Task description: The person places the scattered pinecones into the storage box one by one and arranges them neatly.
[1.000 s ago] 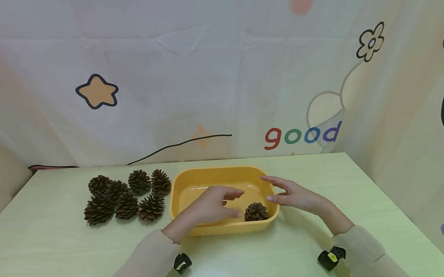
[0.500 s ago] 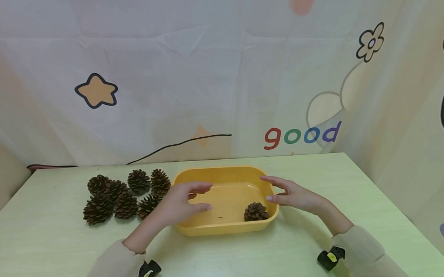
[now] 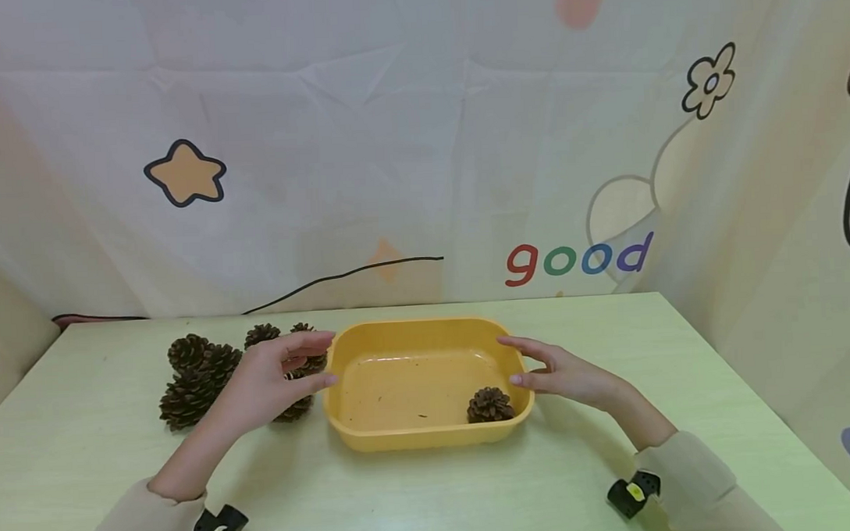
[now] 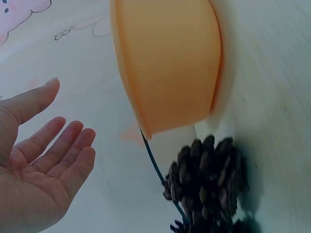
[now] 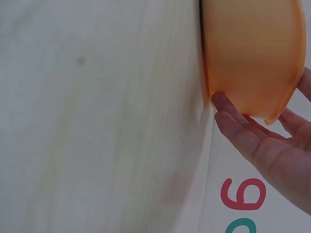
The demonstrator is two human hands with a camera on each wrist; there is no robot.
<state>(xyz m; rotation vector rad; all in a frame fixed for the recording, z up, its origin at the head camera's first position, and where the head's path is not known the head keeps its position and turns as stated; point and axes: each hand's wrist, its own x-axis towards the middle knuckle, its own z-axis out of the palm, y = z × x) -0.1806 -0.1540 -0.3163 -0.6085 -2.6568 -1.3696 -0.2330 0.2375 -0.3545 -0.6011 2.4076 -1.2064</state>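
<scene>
Palm turned toward the tray, my left hand (image 3: 270, 380) is raised over the group of pinecones (image 3: 188, 399), fingers loosely spread and holding nothing. It hides part of that group. In the left wrist view a pinecone (image 4: 206, 182) stands near the end of the yellow plastic tray (image 4: 167, 63), away from the fingers. At the tray's other end, my right hand (image 3: 565, 378) rests with thumb and fingers extended against the rim. From the right wrist, its fingertips (image 5: 224, 103) lie along the tray's outer wall. One pinecone (image 3: 489, 405) sits in the tray's near right corner.
A pale green table (image 3: 433, 499) carries the tray and pinecones. Behind its back edge hangs a printed curtain (image 3: 394, 181) with a star and the word "good". Small brown bits lie on the tray floor.
My left hand has moved left, from above the tray to over the pinecones, staying unclosed. My right hand, the tray and the pinecone in it have stayed in place.
</scene>
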